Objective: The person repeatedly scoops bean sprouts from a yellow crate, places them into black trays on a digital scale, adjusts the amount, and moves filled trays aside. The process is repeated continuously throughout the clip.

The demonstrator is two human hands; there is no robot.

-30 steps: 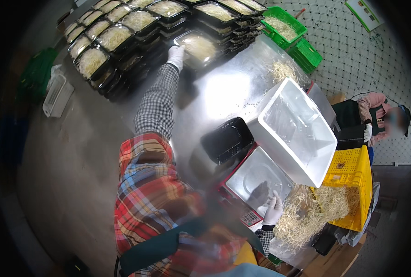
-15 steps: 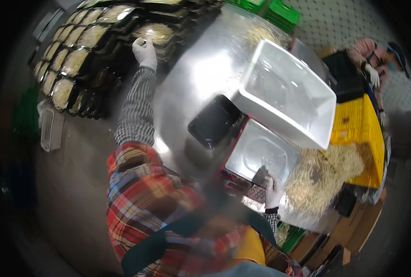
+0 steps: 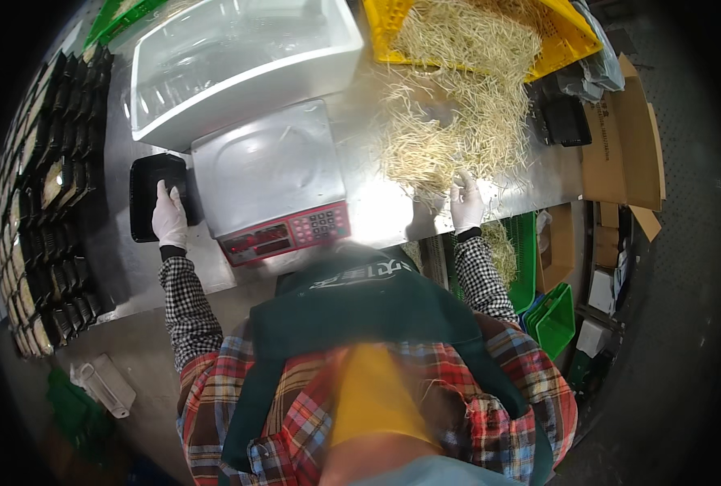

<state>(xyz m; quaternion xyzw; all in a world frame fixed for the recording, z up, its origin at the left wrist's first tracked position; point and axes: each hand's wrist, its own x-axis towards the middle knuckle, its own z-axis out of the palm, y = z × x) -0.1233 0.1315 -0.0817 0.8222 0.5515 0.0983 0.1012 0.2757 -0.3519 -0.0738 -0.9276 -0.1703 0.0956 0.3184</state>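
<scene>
My left hand (image 3: 168,212), white-gloved, is over an empty black plastic tray (image 3: 146,202) left of the scale, touching it with fingers extended and apart. My right hand (image 3: 467,202), also gloved, is at the lower edge of a heap of thin pale sprouts (image 3: 498,130), fingers apart and partly among the strands. Between my hands a silver-topped scale (image 3: 267,162) with a red keypad front rests on the steel table (image 3: 373,227).
A white bin (image 3: 328,32) stands behind the scale. A yellow crate (image 3: 571,49) holds more sprouts. Stacked packed trays (image 3: 61,202) line the left. Cardboard (image 3: 620,154), another black tray (image 3: 563,121) and green crates (image 3: 551,320) are at the right.
My view has swung round from the stacked trays. My left hand has left the stack and come to the black tray. My right hand has moved from the scale to the sprouts.
</scene>
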